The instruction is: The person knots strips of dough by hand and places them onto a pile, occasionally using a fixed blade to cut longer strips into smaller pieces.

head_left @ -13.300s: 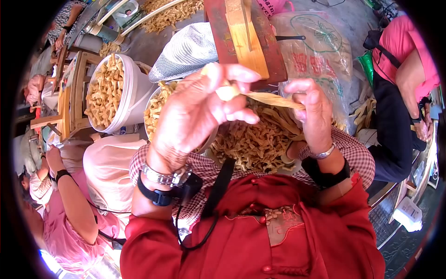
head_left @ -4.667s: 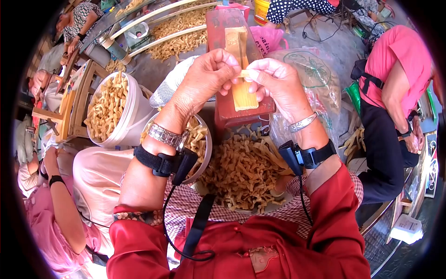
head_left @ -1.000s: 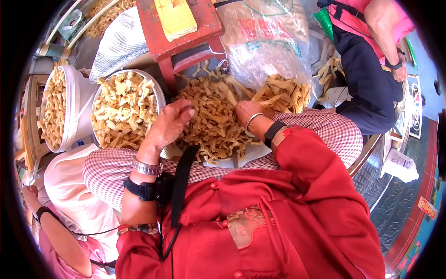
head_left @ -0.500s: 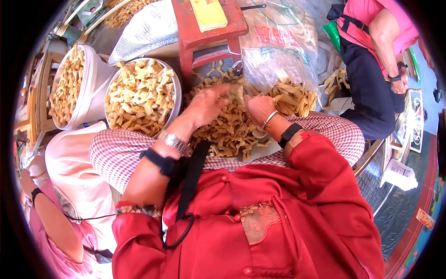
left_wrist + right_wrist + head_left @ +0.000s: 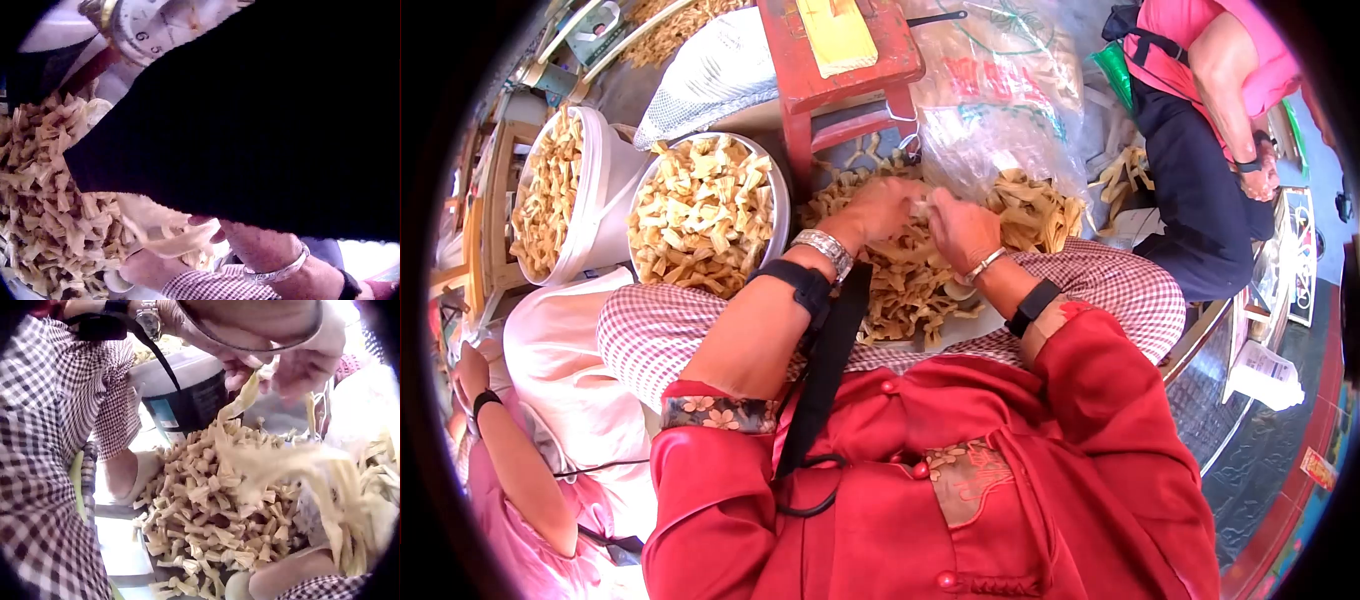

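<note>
Far left of the red stool (image 5: 795, 85): white bucket (image 5: 612, 180) tipped toward the camera, full of short knotted pieces. Next, nearer the stool and just to its left on the near side, a round tub (image 5: 782, 215), also heaped with pale knotted pieces. Silvery woven sack (image 5: 715, 75) lies right beside the stool's left side. On the stool top, a yellow wooden block (image 5: 837, 38). In front of the stool, slightly right of its near legs, the left hand (image 5: 883, 207) is over the pile, fingers curled in, thumb and fingertips pinching a pale strip (image 5: 245, 399). Strip sits between the two hands, its upper end at the fingertips, the rest hanging down toward the pile. Right hand (image 5: 963, 232) is close by on the right, fingers bent and closed on the same strip; exact finger placement is partly hidden. Pile of knotted pieces (image 5: 900, 300) spreads below both hands, on the near side of the stool, over the lap area. Right of the stool and beyond the right hand, a bundle of loose strips (image 5: 1035, 212); behind it, a clear plastic bag (image 5: 995, 120) with red print. Left wrist view is mostly blocked by something black.
</note>
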Motion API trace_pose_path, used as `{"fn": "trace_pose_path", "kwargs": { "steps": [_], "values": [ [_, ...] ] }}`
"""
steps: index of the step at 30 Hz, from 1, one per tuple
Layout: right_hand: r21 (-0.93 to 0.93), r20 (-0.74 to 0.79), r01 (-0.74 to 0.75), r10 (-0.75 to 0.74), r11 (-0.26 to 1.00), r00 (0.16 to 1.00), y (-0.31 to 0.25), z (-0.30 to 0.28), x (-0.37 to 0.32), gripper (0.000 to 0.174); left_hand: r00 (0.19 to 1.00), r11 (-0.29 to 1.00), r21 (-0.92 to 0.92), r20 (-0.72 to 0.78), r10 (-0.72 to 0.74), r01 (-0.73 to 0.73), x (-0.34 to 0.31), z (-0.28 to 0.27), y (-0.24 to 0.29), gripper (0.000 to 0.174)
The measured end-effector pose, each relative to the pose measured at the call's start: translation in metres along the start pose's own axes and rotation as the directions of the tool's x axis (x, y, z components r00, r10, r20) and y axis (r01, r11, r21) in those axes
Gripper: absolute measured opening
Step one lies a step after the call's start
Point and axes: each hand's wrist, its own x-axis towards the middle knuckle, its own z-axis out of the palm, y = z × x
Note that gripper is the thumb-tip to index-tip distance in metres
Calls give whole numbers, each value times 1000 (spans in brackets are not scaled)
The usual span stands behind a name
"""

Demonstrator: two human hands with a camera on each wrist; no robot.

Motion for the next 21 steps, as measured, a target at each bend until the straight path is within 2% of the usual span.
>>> {"fn": "trace_pose_path", "kwargs": {
  "steps": [2, 3, 5, 6, 7, 9, 11, 14, 15, 18, 20, 21],
  "values": [
    [229, -122, -63, 93, 971, 988, -2, -2, 7, 21, 997, 993, -119, -79, 0, -9, -3, -3, -6, 11],
    [338, -230, -22, 106, 941, 967, -1, -1, 13, 27, 996, 982, -186, -72, -45, 30, -7, -8, -2, 11],
    [682, -39, -246, 370, 689, 928, 5, -3, 23, 35, 994, 965, -247, -48, -99, 84, -14, -17, 7, 11],
    [795, 92, -343, 460, 500, 883, 3, -13, 27, 40, 992, 954, -278, -36, -125, 110, -19, -22, 13, 11],
    [797, 317, -504, 480, 332, 818, 3, -27, 29, 50, 988, 946, -294, -34, -150, 134, -24, -27, 22, 11],
    [823, 494, -561, 371, 93, 786, 3, -44, 26, 51, 993, 931, -358, -68, -98, 68, -32, -28, 31, 12],
    [797, 602, -592, 239, -119, 762, 3, -55, 24, 47, 994, 917, -398, -99, -49, 6, -36, -28, 38, 13],
    [841, 541, -532, 125, -104, 831, 9, -52, 24, 42, 992, 901, -431, -129, -8, -49, -43, -28, 41, 13],
    [844, 534, -513, 154, -158, 832, 6, -57, 24, 34, 991, 895, -442, -132, -2, -57, -44, -30, 42, 14],
    [921, 339, -313, 82, -232, 937, -2, -82, 22, 25, 993, 896, -440, -117, -1, -51, -49, -31, 48, 15],
    [939, 219, -202, 31, -277, 975, -5, -98, 20, 23, 995, 897, -438, -103, 14, -58, -53, -31, 52, 15],
    [941, 169, -162, -2, -297, 986, -7, -106, 19, 23, 986, 872, -484, -165, -7, -75, -54, -29, 57, 16]
  ]
}}
